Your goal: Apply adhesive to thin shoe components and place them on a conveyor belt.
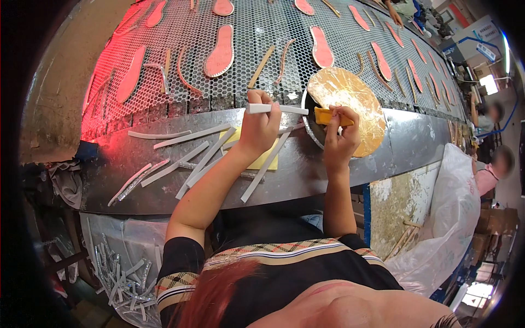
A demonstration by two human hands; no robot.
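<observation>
My left hand (261, 127) is closed around a white strip (290, 110), which points sideways toward my right hand. In my right hand (342, 135), the fingers pinch a small flat yellow tool (324, 116); its exact kind I cannot make out. That hand is over a round pot (305, 104) with a dark inside, partly covered by a round, golden-brown, glossy lid (358, 90). Several loose white strips (180, 165) lie on the metal tabletop (295, 183) to the left, some across a yellow sheet (270, 162). Silvery strips (133, 188) lie among them.
Beyond the tabletop, a metal mesh belt (257, 38) carries pink sole-shaped pieces (221, 52) and thin curved strips (284, 61), lit red at the left. A clear bag (123, 273) of strips hangs at lower left. A large plastic sack (445, 218) stands at right; other people are beyond.
</observation>
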